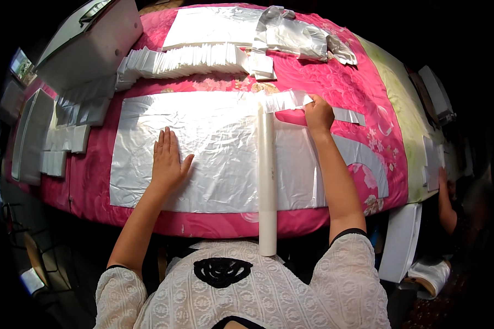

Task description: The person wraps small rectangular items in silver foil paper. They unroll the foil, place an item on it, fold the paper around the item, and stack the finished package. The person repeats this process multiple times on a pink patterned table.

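White, slightly crinkled plastic bags (219, 159) lie flat in front of me, with strap-like handles at their right end. My left hand (169, 162) presses flat on the left part of the top bag, fingers stretched out. A long pale tube (267, 181) lies across the bags from far to near, its near end sticking out over the table edge towards my body. Beyond the tube's far end, my right hand (319, 115) is closed on a bag handle (285, 101). This strip runs left from my fingers across the tube.
A pink floral cloth (307, 223) covers the table. Behind the bags stand a row of folded white packets (186, 61) and more white bags (214, 26). White boxes (96, 46) and small stacks (66, 139) are at left. Another person's hand (443, 176) touches white sheets at right.
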### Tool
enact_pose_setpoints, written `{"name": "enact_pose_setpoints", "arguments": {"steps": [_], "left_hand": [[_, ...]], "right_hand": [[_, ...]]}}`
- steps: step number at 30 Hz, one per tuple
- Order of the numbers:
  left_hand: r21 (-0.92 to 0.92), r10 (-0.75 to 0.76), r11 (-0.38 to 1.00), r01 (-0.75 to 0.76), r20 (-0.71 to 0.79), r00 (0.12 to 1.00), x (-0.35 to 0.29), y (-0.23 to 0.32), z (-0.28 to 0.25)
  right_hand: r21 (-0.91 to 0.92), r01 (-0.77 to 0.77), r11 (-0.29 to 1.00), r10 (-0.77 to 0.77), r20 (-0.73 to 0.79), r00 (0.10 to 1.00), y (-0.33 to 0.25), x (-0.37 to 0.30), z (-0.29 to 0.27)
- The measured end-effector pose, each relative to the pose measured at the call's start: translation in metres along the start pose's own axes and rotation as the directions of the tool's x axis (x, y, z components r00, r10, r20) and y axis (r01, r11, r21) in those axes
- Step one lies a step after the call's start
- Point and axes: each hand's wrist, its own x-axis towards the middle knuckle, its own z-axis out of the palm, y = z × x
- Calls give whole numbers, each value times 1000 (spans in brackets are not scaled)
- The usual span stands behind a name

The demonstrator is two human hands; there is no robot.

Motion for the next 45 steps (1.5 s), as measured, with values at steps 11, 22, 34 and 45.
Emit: {"name": "enact_pose_setpoints", "arguments": {"steps": [11,22,34,45], "left_hand": [[-534,-67,840,-101,-286,956,-10,-1,-42],[-631,-218,775,18,-242,945,-60,-44,-77],[-596,-377,763,250,-96,921,-154,-59,-104],[-578,-566,493,650,355,744,-164,-44,-118]], "right_hand": [[195,435,879,-470,202,859,22,-104,-94],[790,509,342,-935,339,101,-157,-172,-49],[671,707,221,-975,133,179,-255,-162,44],[673,207,710,-557,357,750,-346,-238,85]]}}
